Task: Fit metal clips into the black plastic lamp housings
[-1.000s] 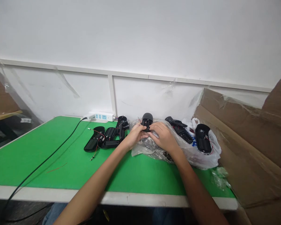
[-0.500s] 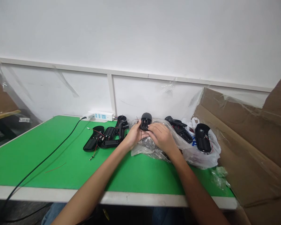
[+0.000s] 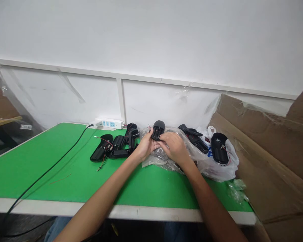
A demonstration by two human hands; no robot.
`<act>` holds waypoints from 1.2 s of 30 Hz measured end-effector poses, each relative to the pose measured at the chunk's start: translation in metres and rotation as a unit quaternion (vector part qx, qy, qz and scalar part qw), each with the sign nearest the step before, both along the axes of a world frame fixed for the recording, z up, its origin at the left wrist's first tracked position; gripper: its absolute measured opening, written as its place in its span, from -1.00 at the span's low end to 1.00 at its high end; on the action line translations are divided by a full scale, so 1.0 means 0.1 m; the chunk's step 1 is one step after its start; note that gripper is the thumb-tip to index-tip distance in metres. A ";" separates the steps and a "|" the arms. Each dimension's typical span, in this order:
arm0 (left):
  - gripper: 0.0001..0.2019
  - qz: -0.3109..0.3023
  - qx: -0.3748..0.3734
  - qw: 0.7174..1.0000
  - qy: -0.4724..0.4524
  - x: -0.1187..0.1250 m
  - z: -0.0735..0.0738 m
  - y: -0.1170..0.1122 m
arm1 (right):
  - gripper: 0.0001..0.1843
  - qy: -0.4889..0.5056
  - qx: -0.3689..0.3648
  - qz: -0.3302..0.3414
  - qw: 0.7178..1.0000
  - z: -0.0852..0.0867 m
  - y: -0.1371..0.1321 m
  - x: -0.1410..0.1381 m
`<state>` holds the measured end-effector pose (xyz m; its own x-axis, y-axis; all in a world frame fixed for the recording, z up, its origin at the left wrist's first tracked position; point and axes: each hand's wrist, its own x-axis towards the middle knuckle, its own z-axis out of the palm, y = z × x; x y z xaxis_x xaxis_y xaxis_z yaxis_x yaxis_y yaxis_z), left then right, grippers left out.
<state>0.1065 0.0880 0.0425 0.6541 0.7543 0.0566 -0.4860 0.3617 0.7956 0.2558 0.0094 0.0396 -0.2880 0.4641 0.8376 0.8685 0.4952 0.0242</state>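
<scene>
Between my hands is a black plastic housing [image 3: 158,129] with a rounded top, slots like a battery compartment and a thin wire at its left side. My left hand [image 3: 146,145] grips it from the left and below. The fingers of my right hand [image 3: 174,144] are closed at its lower right edge; whatever small part they may pinch is hidden. Under both hands lies a clear plastic bag [image 3: 156,160]. To the left rest several similar black housings [image 3: 101,149] with loose red and black wires. More black housings [image 3: 219,149] lie to the right.
A white power strip [image 3: 109,124] stands against the wall, and a black cable [image 3: 54,166] runs from it across the green table [image 3: 73,191]. On the right are a white plastic bag [image 3: 229,168], a crumpled clear wrapper [image 3: 237,190] and large cardboard sheets [image 3: 267,158].
Both hands keep almost the same grip on the black housing. The whole view has shifted very slightly; nothing on the table has visibly moved.
</scene>
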 end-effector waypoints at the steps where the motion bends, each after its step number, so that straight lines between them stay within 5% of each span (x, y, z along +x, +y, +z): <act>1: -0.64 0.001 -0.002 1.000 0.000 0.00 0.00 0.00 | -0.85 -0.001 -0.007 -0.003 1.000 0.00 0.00 0.00; 36: -0.73 0.005 -0.061 0.998 -0.033 0.00 0.10 -0.11 | -0.86 -0.006 0.033 0.010 0.999 -0.03 0.03 0.00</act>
<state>0.1064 0.0774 0.0523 0.6440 0.7650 0.0068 -0.5402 0.4484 0.7121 0.2561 0.0126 0.0370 -0.3065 0.4015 0.8631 0.8582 0.5088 0.0681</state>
